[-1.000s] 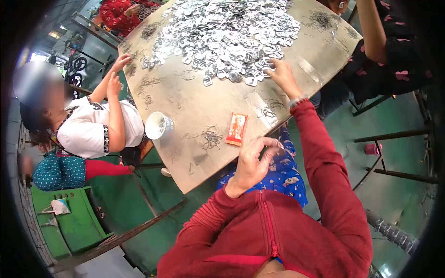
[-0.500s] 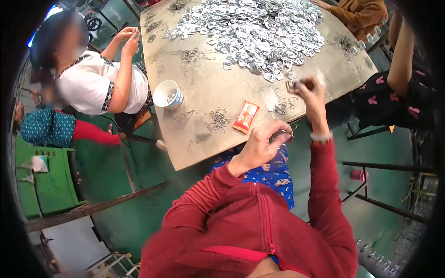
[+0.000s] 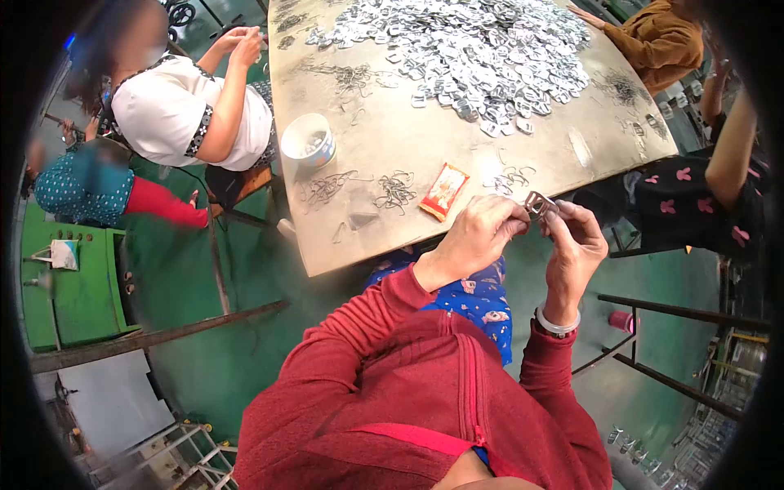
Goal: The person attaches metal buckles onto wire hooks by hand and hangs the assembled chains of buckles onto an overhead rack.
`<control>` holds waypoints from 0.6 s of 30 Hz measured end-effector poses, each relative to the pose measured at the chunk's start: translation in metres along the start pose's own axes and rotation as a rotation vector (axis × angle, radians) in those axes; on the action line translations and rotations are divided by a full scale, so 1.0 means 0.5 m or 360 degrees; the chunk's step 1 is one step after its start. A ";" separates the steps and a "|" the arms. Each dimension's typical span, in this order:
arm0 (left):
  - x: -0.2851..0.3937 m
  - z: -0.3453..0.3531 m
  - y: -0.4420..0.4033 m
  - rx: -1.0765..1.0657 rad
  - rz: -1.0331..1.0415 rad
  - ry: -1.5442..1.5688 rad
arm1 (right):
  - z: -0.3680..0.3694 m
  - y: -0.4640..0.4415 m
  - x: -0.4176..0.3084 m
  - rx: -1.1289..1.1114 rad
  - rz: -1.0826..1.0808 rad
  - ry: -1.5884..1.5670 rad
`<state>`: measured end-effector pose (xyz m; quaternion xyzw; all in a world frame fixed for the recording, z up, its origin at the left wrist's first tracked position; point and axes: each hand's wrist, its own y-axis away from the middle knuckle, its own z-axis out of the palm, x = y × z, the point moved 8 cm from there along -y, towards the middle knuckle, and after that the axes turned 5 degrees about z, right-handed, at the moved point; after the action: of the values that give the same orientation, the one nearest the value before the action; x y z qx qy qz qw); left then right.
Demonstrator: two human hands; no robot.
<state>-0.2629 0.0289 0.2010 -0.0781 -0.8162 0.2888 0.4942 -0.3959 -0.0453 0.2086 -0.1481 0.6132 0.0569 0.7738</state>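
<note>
Near the table's front edge, my right hand pinches a small metal buckle between thumb and fingers. Close on its left, my left hand is closed, its fingertips almost at the buckle; whatever it grips is too small to make out. An orange and white packet lies on the table left of my hands. Thin wire pieces lie in small tangles around it. A large heap of metal buckles covers the far part of the table.
A white cup with small pieces inside stands at the table's left. A person in a white top sits on the left. Another person's brown sleeve is at the far right, and a person in dark patterned clothes is at the right.
My right hand has come back from the heap with a buckle and now meets my left hand, which stays pinched. The view has shifted.
</note>
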 end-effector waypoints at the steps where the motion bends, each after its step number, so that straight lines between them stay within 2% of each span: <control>1: -0.010 -0.002 0.007 0.0010 -0.0047 0.0119 | 0.000 -0.001 0.010 -0.0009 0.0034 -0.0058; 3: -0.038 -0.008 0.019 0.0031 -0.0137 0.0349 | -0.002 -0.001 0.026 -0.0026 0.0099 -0.0182; 4: -0.057 -0.031 0.017 0.0028 -0.0148 0.0227 | -0.005 0.001 0.029 0.0032 0.0178 -0.0139; 6: -0.142 -0.125 0.003 0.0303 -0.0394 0.0108 | -0.009 0.001 0.030 -0.0020 0.0189 -0.0155; 8: -0.250 -0.237 -0.023 0.0298 -0.0779 -0.0547 | -0.010 0.005 0.028 -0.0052 0.0206 -0.0139; 10: -0.365 -0.348 -0.024 0.0557 -0.0388 -0.1294 | -0.011 0.006 0.026 -0.0161 0.0198 -0.0138; 12: -0.484 -0.401 0.010 0.0336 -0.0998 -0.1661 | -0.013 0.004 0.020 -0.0174 0.0181 -0.0143; 15: -0.563 -0.397 0.053 0.0498 -0.0598 -0.2082 | -0.020 0.001 0.011 -0.0191 0.0195 -0.0122; 17: -0.591 -0.379 0.063 0.0423 -0.0397 -0.2281 | -0.022 0.002 -0.002 -0.0140 0.0208 -0.0012; 18: -0.514 -0.383 0.022 0.0237 -0.1031 -0.1923 | -0.023 0.005 -0.006 -0.0117 0.0223 -0.0001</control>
<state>0.0271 0.0071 0.0653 0.3786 -0.9087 0.1749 0.0182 -0.4082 -0.0461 0.2086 -0.1331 0.6193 0.1334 0.7622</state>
